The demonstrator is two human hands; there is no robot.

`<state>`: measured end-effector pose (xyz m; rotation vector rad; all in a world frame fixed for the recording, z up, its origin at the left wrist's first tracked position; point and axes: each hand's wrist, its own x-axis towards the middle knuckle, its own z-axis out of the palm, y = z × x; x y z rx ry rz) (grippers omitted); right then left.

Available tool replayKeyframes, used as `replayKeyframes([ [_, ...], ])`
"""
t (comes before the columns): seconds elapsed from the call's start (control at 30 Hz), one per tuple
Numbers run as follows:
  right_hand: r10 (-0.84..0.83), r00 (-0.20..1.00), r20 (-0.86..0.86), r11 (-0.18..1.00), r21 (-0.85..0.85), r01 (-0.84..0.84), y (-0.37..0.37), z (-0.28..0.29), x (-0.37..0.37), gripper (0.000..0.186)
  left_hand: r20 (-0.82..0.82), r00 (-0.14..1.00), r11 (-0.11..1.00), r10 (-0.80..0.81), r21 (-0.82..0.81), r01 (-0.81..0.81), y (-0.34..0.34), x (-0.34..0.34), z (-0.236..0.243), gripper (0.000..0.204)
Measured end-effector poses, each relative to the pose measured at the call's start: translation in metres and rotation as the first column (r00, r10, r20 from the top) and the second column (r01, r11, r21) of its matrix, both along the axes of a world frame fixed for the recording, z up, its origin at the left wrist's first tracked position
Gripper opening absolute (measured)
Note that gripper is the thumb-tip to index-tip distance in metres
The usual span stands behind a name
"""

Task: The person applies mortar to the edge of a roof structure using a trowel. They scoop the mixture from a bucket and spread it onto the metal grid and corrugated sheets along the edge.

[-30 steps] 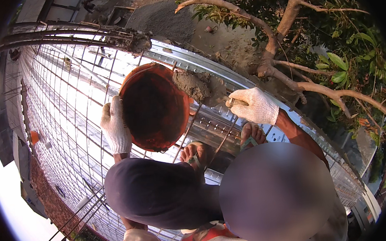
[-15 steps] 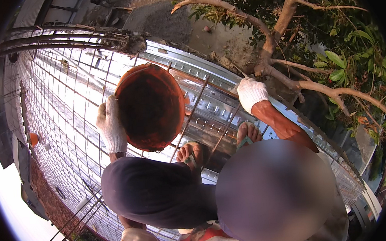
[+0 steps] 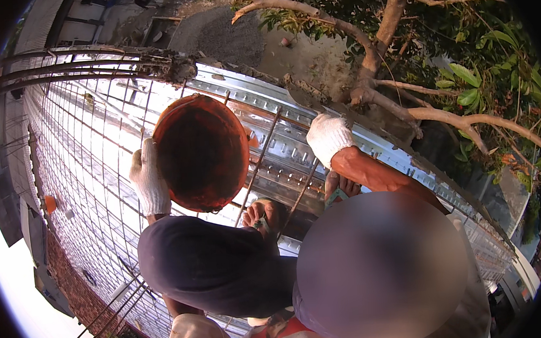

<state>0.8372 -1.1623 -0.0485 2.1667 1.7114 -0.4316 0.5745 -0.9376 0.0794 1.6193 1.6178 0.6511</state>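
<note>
My gloved left hand (image 3: 150,179) is closed on the left rim of an orange, dirt-stained bucket (image 3: 234,134), whose inside is dark. At the upper right of it, my gloved right hand (image 3: 329,139) is closed, seemingly round the trowel handle from the earlier frame; the blade is hard to make out against the edge beyond. The bucket hangs over a grid of steel rebar (image 3: 104,129) laid above shiny ribbed metal decking (image 3: 269,150). My sandalled feet (image 3: 258,216) stand among the bars, below the bucket and right hand.
Bundled bars (image 3: 66,70) cross at the upper left. A tree branch (image 3: 459,120) overhangs the right edge. Below that edge lie a gravel heap (image 3: 225,38) and dirt ground. A small orange container (image 3: 50,204) sits at far left. A blurred round patch covers the lower right.
The mortar lump seen on the trowel beside the bucket is gone from there. My right hand has swung up toward the outer edge, then moved slightly left. The bucket has shifted a little left.
</note>
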Motion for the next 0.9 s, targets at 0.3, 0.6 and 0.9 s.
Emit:
replayKeyframes([
  [0.3,-0.269,0.928,-0.257,0.96,0.0,0.279,-0.04,0.003,0.119,0.023,-0.132,0.991,0.998,-0.019,0.049,0.025,-0.01,0.014,0.015,0.05],
  [0.6,0.091,0.989,-0.12,0.985,-0.133,-0.107,-0.068,0.009,0.07,0.025,-0.002,0.999,0.999,0.047,-0.006,-0.047,-0.003,-0.001,0.008,0.047],
  [0.9,-0.017,0.997,-0.08,0.995,-0.095,0.009,-0.114,0.047,0.058,0.041,-0.031,0.999,0.998,0.033,0.057,-0.031,-0.001,-0.003,0.008,0.048],
])
